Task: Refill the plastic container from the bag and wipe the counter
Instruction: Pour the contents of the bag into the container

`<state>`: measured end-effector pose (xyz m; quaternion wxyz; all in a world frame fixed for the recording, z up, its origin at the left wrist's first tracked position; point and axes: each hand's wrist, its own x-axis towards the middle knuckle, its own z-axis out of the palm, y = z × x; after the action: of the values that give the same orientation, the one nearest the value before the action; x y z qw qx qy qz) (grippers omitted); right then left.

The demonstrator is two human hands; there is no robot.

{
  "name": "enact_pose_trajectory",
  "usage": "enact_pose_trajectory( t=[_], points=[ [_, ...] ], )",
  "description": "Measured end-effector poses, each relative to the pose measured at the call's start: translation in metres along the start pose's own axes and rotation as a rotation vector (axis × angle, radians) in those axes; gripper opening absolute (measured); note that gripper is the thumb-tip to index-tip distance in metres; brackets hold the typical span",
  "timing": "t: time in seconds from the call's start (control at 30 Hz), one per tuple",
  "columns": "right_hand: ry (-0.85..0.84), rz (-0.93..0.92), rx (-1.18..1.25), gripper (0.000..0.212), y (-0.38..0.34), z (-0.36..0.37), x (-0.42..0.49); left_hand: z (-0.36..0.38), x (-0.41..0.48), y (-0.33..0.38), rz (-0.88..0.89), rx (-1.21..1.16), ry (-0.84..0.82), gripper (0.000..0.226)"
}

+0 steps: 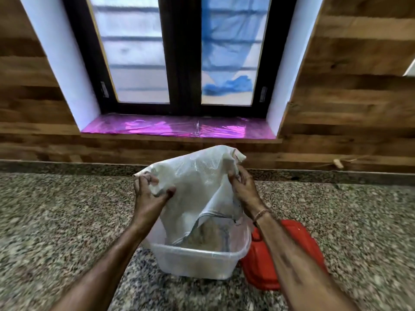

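The left hand is clenched on one upper corner of a white woven bag, fingers curled into the cloth, and the right hand pinches the opposite upper corner shut between thumb and fingers. Both hold the bag upended, its long axis near vertical, closed end high toward the window and mouth hanging straight down between the two wrists. That mouth sits inside the clear plastic container, which stands on the speckled granite bench directly below and slightly nearer the person than the hands. So the thing to be filled lies under the grip, not beside it, and both hands are about equally near; I would judge that any further emptying depends on keeping the mouth within the rim while the top is lifted or shaken.

The bag looks like stiff, crinkled woven plastic, faintly translucent. The container is a rounded-corner rectangular tub with thin, cloudy walls; a brownish, grainy heap shows under the bag's hem, though I cannot tell what it is. A glossy red lid, moulded and smooth, lies flat on the bench just right of the tub, partly hidden by the right forearm. No cloth for wiping is in sight.
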<state>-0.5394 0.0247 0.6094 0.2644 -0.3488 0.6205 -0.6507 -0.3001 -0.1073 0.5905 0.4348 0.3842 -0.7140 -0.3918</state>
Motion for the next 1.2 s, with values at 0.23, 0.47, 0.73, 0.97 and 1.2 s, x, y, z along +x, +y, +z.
enact_pose_trajectory(
  t=[0.23, 0.47, 0.73, 0.97, 1.2],
  points=[
    [-0.055, -0.051, -0.057, 0.068, -0.007, -0.005, -0.009, 0.005, 0.004, 0.008, -0.205, -0.433, 0.196, 0.036],
    [-0.117, -0.096, -0.294, 0.100, -0.008, -0.001, -0.018, 0.003, 0.025, 0.007, -0.377, -0.667, 0.282, 0.059],
    [-0.197, 0.025, -0.232, 0.143, -0.022, -0.005, -0.018, -0.009, 0.023, 0.004, -0.438, -0.759, 0.207, 0.022],
    [-0.097, -0.105, -0.314, 0.154, -0.005, 0.000, -0.026, -0.023, 0.008, 0.023, -0.398, -0.839, 0.138, 0.024],
    [0.076, 0.158, 0.375, 0.147, -0.021, -0.013, -0.009, -0.043, 0.000, 0.036, -0.295, -0.842, -0.026, 0.040]
  ],
)
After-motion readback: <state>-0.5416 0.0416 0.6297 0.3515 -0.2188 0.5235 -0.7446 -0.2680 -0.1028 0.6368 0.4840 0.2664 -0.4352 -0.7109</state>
